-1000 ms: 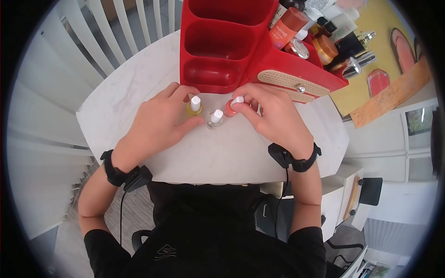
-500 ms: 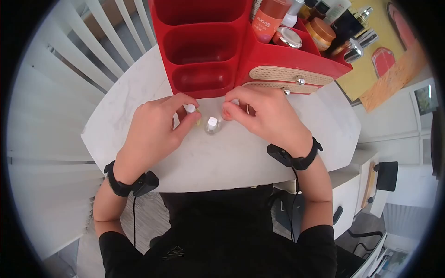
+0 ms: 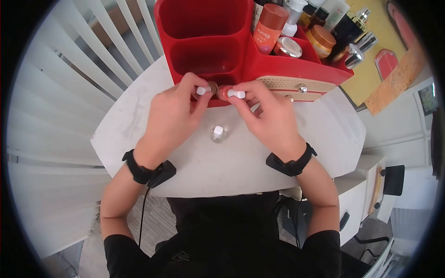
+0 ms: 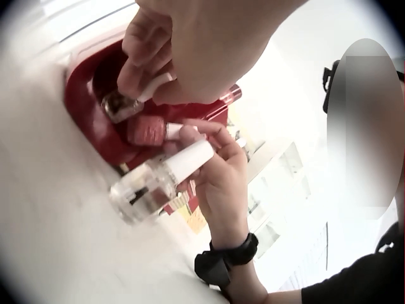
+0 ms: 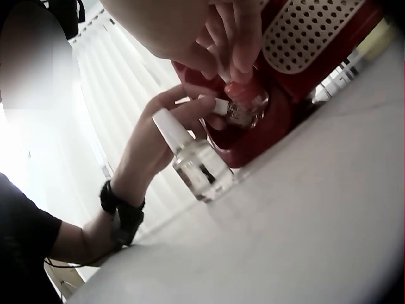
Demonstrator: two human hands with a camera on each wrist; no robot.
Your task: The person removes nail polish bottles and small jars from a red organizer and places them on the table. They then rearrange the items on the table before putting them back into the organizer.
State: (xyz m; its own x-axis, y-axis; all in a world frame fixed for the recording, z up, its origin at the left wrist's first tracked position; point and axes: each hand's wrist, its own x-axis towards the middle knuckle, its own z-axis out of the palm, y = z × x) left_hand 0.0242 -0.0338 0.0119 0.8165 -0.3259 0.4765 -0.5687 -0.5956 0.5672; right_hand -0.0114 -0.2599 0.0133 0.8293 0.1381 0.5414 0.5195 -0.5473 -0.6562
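Observation:
My left hand [image 3: 174, 111] pinches the white cap of a yellowish nail polish bottle [image 4: 120, 106] between thumb and fingers. Opposite it, my right hand [image 3: 271, 111] grips a coral-red nail polish bottle [image 4: 149, 130] by its white cap. Both bottles are tilted with their glass ends toward each other, over the front compartment of the red organizer [image 3: 162, 28]. A clear nail polish bottle [image 3: 218, 133] with a white cap stands upright on the white table [image 3: 199, 171], nearer the person than both hands.
Cosmetic bottles and jars, among them an orange bottle [image 3: 270, 28] and a silver-lidded jar [image 3: 288, 47], fill the organizer's right section. Below them are woven-front drawers [image 3: 278, 84] with round knobs. White slats [image 3: 106, 37] stand along the left side.
Both hands have lifted their bottles off the table and moved forward to the organizer's front compartment. The left hand has taken hold of the yellowish bottle. The clear bottle stays on the table.

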